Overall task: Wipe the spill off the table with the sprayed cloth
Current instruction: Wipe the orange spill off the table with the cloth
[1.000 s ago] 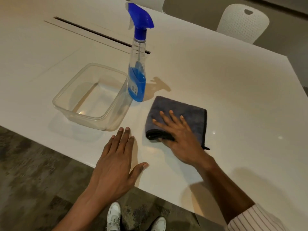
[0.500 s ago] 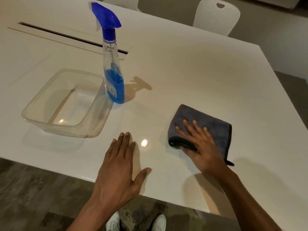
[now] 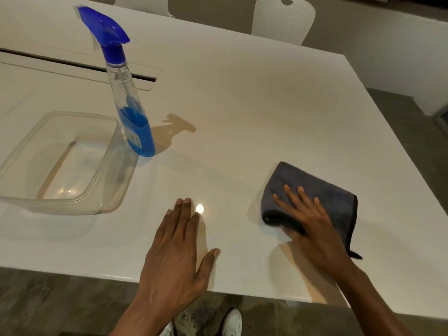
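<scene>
Your right hand (image 3: 312,221) lies flat on the folded grey cloth (image 3: 322,197), fingers spread and pressing down, not pinching anything. Your left hand (image 3: 177,253) is flat on the bare table (image 3: 254,105) near the front edge, fingers together, thumb out, holding nothing. The cloth sits on the right front part of the table, well apart from the spray bottle (image 3: 131,103) and the clear tub (image 3: 60,161) on the left. Progress: wiping looks underway. No puddle or streak shows on the glossy top, only a light glare by your left fingertips, so you can't tell how much spill is left. Cloth's long axis runs from far-left to near-right, rounded fold toward the left, open edges and small tag toward your right wrist.
</scene>
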